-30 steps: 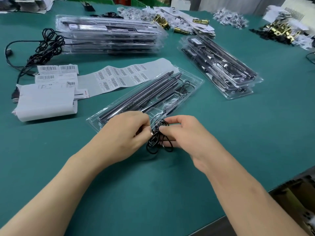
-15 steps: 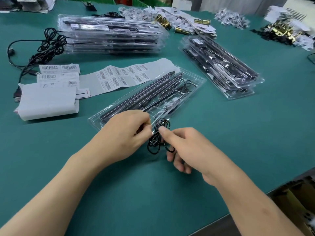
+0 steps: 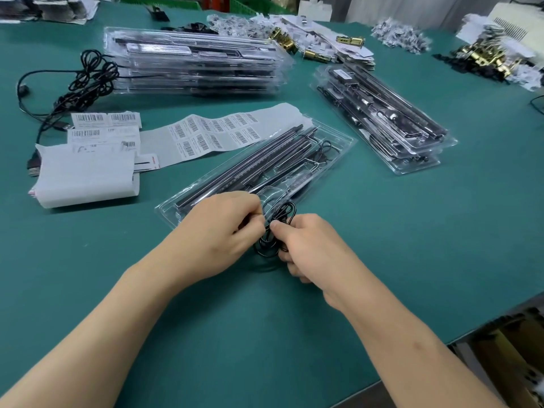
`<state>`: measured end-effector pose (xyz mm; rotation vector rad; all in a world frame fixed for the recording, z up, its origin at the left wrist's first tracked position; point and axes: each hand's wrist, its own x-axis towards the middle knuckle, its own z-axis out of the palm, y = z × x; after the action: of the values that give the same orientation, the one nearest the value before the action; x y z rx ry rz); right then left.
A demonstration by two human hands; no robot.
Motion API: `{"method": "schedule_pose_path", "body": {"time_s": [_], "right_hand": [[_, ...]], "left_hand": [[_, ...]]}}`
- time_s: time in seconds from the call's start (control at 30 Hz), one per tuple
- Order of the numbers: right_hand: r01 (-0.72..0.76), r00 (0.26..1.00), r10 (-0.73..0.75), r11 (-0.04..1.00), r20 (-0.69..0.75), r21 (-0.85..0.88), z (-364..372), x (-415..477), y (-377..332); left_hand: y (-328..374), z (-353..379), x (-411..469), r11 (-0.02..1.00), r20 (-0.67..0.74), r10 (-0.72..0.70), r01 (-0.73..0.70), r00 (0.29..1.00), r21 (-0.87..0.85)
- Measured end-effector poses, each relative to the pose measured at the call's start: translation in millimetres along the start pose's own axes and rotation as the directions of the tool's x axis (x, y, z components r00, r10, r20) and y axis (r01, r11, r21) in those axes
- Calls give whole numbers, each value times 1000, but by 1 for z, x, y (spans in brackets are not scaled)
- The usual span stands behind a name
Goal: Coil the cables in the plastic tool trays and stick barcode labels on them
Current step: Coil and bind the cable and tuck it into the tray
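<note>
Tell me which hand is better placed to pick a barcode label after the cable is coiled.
Probably the left hand. The label sheet lies on its side, left of the tray. The right hand, also pinching the cable, would have to cross over the tray.

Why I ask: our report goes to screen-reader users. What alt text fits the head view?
The left hand and the right hand pinch a thin black cable in small loops at the near end of a clear plastic tray on a green table. A strip of barcode labels lies left of the tray; stacks of filled trays sit farther back.
</note>
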<state>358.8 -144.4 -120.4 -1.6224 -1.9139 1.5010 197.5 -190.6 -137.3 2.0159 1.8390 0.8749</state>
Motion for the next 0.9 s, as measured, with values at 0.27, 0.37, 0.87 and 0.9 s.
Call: {"method": "schedule_pose_path", "body": {"time_s": [0.27, 0.37, 0.87, 0.9], "right_hand": [[-7, 997, 24, 971, 69, -238, -8, 14, -9], [-103, 990, 116, 983, 83, -149, -9, 16, -11], [-52, 987, 20, 979, 159, 198, -14, -10, 2], [-42, 988, 4, 968, 153, 246, -12, -10, 0]], "left_hand": [[2, 1, 0, 1000, -19, -15, 15, 1000, 0], [2, 2, 0, 1000, -20, -7, 7, 1000, -2], [0, 3, -1, 1000, -11, 1, -1, 1000, 12], [0, 3, -1, 1000, -12, 1, 0, 1000, 7]]}}
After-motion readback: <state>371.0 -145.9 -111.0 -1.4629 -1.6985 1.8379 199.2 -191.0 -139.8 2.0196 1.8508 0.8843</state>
